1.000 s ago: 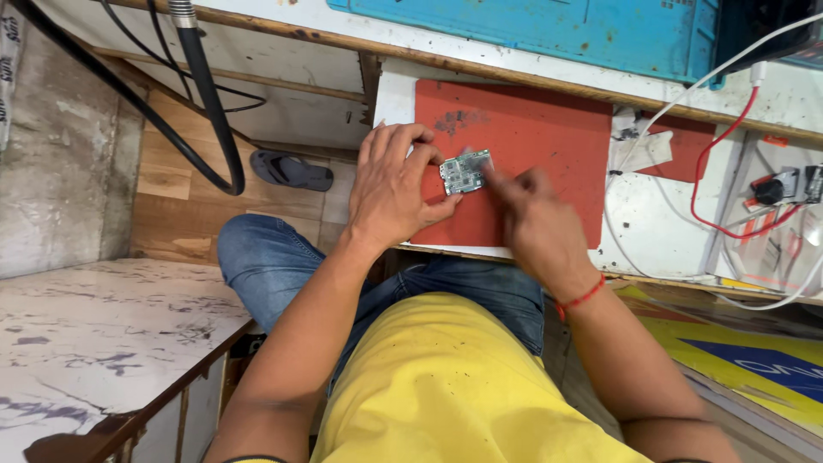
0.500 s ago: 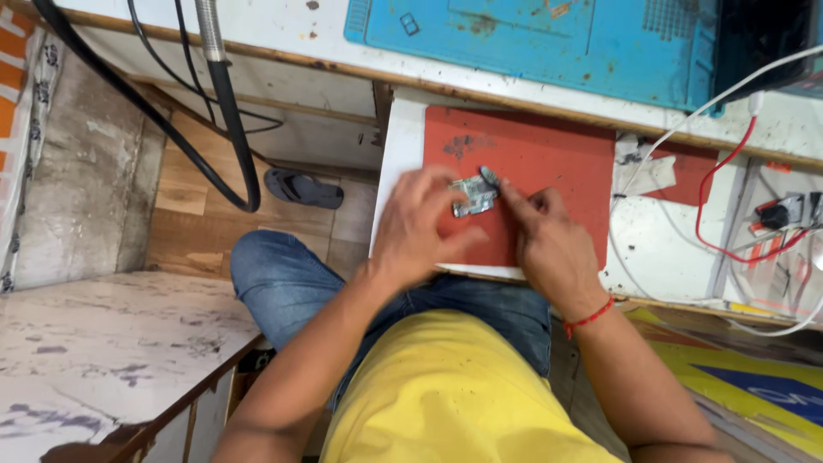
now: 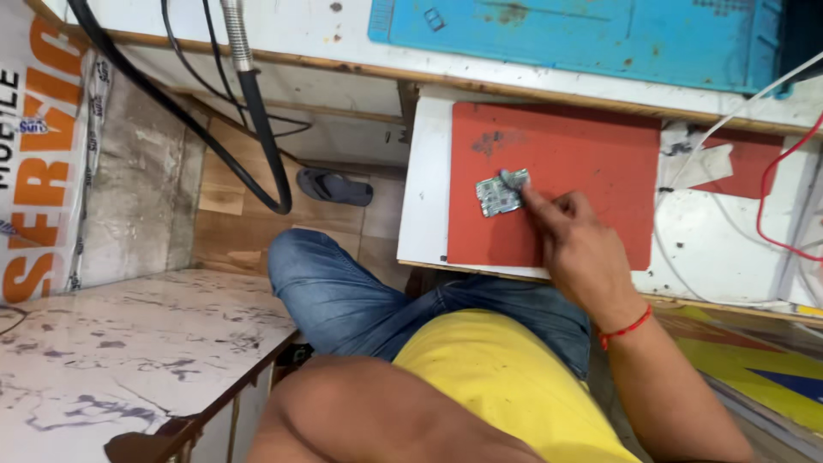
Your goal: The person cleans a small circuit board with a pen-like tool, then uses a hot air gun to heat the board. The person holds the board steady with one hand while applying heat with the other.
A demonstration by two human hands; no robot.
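Right hand [image 3: 576,244] rests on the red mat [image 3: 591,146], fingers curled, index fingertip pressing a small grey wad [image 3: 513,178] onto the circuit board [image 3: 497,196]. Board lies flat on the mat's left half. Left hand out of view; only the arm shows.

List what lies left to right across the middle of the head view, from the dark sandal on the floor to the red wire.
Dark sandal → small circuit board on the red mat → right hand → red wire.
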